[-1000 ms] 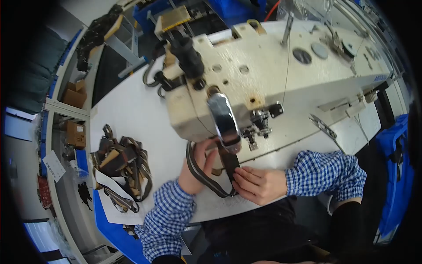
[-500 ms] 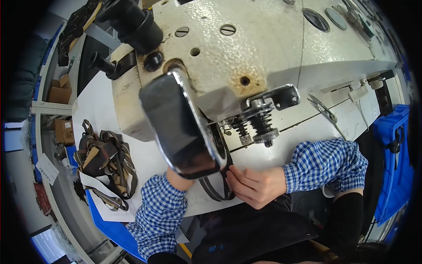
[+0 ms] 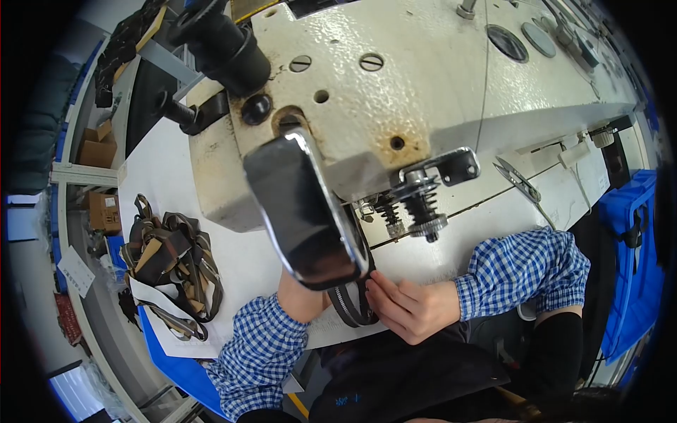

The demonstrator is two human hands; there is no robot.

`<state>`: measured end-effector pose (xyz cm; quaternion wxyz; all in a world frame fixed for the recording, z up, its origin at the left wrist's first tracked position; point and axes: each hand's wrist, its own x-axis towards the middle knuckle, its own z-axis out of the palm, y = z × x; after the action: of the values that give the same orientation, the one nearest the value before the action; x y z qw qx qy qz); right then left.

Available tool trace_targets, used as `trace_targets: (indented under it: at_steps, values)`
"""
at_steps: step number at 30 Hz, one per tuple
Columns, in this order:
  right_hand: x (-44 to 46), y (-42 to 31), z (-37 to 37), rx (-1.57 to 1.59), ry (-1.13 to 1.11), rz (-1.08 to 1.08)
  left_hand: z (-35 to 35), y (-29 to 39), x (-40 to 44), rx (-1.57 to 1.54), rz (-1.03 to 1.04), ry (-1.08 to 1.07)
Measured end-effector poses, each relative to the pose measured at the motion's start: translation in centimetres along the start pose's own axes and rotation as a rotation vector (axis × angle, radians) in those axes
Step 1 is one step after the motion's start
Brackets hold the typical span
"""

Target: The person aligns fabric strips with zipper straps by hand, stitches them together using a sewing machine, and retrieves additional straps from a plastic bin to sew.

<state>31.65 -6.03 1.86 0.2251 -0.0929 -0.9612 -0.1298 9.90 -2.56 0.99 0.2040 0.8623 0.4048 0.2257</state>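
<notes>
A black strip with a metal zipper (image 3: 344, 304) curves over the white work surface beneath the sewing machine head (image 3: 367, 92). At its right edge, my right hand (image 3: 415, 309) has its fingers closed, thumb and fingertips pinching the dark edge. My left hand (image 3: 302, 299) reaches under the machine from the left. Only its wrist and heel show, as the shiny black lever cover (image 3: 303, 211) hides the fingers. What the left hand touches cannot be seen.
Left of the machine lies a heap of brown and black straps (image 3: 173, 264). Thread snips (image 3: 518, 180) lie on the right. Tension springs (image 3: 422, 204) protrude just above my right hand. A blue bin (image 3: 627, 247) stands at far right, and shelving with cardboard boxes (image 3: 104, 211) at far left.
My left wrist and sleeve have shifted right, and more of the wrist shows beside the cover. The machine sits slightly lower and farther right in view. My right hand keeps its pinch.
</notes>
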Motion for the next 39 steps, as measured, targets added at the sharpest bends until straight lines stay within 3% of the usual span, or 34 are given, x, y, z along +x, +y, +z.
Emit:
trace_targets:
  at_steps: [6,10,14,21,28,30,31,34,35,37,39]
  values:
    - [0.3,1.6,0.7,-0.014,-0.007,0.030,-1.0,-1.2,1.7,0.128,0.055,0.017]
    - [0.8,2.9,1.4,0.009,0.009,0.051,-0.3,-2.4,1.5,0.248,-0.045,-0.044]
    - [0.9,4.1,2.6,0.095,0.040,0.104,0.0,-2.3,1.6,0.178,0.132,0.135]
    - [0.8,5.9,3.0,0.147,0.060,0.180,-0.5,-2.9,2.5,0.011,-0.166,0.051]
    - [1.2,7.1,2.7,-0.035,0.011,0.223,-0.1,-5.8,3.2,0.060,-0.228,0.081]
    - [1.0,7.2,2.7,-0.024,-0.019,0.252,0.2,-5.9,3.7,-0.405,-0.311,0.319]
    - [1.0,7.3,2.5,-0.027,-0.020,0.260,1.8,-7.9,3.6,-0.903,-0.404,0.466]
    - [1.2,6.9,2.4,-0.006,0.028,0.314,3.4,-10.8,3.1,-1.007,-0.473,0.531]
    - [1.4,6.8,2.8,0.014,0.096,0.329,2.2,-8.9,3.5,-0.590,-0.357,0.512]
    - [1.3,7.1,3.4,0.097,0.153,0.366,0.8,-6.9,4.3,-0.126,-0.196,0.516]
    - [1.5,7.2,4.1,0.195,0.210,0.359,-0.9,-4.8,4.6,0.003,-0.069,0.527]
